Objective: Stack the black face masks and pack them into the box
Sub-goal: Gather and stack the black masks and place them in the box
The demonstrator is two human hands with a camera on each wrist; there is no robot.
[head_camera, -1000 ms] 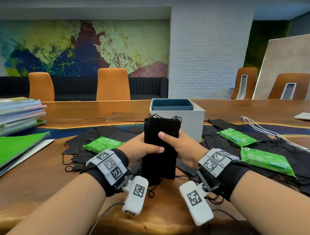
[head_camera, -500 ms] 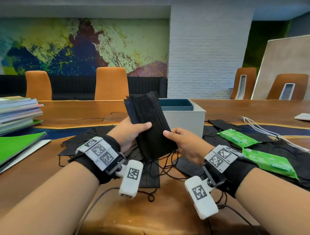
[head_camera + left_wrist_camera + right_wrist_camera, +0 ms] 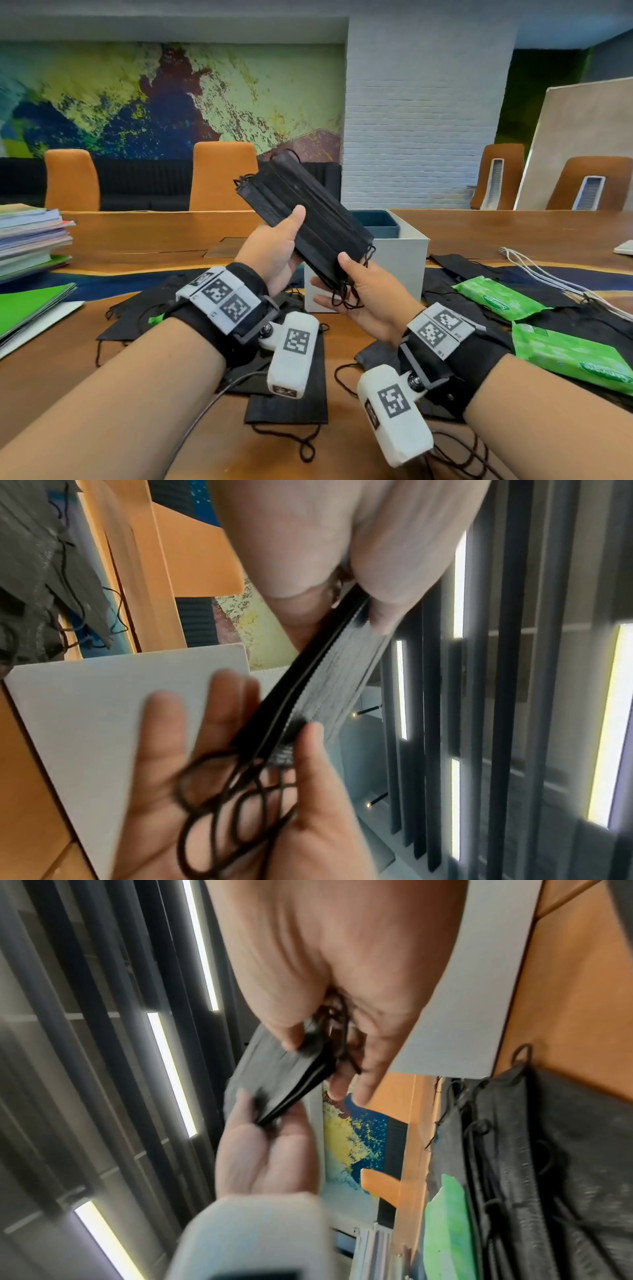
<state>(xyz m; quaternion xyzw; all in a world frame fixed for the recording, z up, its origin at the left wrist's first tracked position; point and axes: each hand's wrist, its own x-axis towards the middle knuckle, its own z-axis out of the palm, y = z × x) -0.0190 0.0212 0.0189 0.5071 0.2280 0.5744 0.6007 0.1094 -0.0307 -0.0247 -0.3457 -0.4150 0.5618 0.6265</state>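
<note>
- Head view: the left hand [image 3: 274, 251] grips the stack of black face masks [image 3: 301, 216] along one long edge, thumb on top and fingers curled out of sight beneath.
- The stack is held in the air, tilted, above the near side of the tabletop [image 3: 102, 342] and in front of the white box [image 3: 400, 270]; it covers the box's near left corner.
- The right hand [image 3: 363, 298] pinches the stack's lower end with its thumb on top, palm up; the dangling ear loops [image 3: 346, 294] lie bunched across its palm.
- How many masks make up the stack cannot be counted; the left wrist view shows only thin layered edges [image 3: 308, 685], and these are blurred.
- The box is open, with a dark blue inner rim [image 3: 375, 219]; its inside is hidden from this angle.
- Loose black masks [image 3: 287, 401] are spread over the middle of the tabletop, partly covered by both forearms and the wrist cameras.
- Green wipe packets [image 3: 500, 298] lie on the masks toward the right edge; another [image 3: 156, 319] peeks out behind the left wristband.
- A pile of books [image 3: 30, 236] is cut off at the left edge.
- The right wrist view is smeared; the fingertips [image 3: 356, 1093] blur there.
</note>
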